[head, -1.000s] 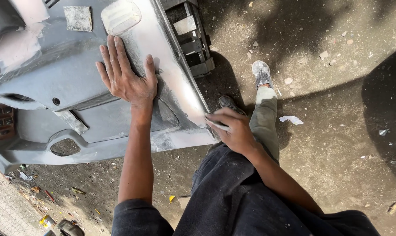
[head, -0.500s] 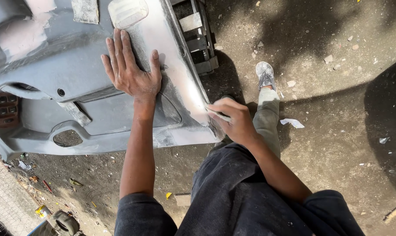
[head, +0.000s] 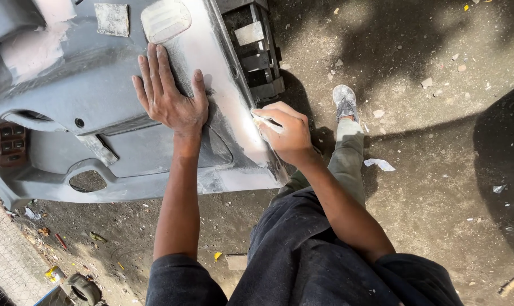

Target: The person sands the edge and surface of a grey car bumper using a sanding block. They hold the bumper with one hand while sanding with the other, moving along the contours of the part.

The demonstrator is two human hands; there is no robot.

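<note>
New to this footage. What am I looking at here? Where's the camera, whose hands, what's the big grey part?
There is one view, from a camera worn on the person's head, looking down past their dark clothes to the dirt ground. Both hands belong to that person. The left hand lies flat, fingers spread, on a large grey moulded panel, which looks like the inside trim of a car door: it has a switch cluster at its left end and pale patches on its surface. The right hand is closed around a small pale piece pressed to the panel's whitish edge; what it is cannot be told. A dusty shoe shows beyond it.
</note>
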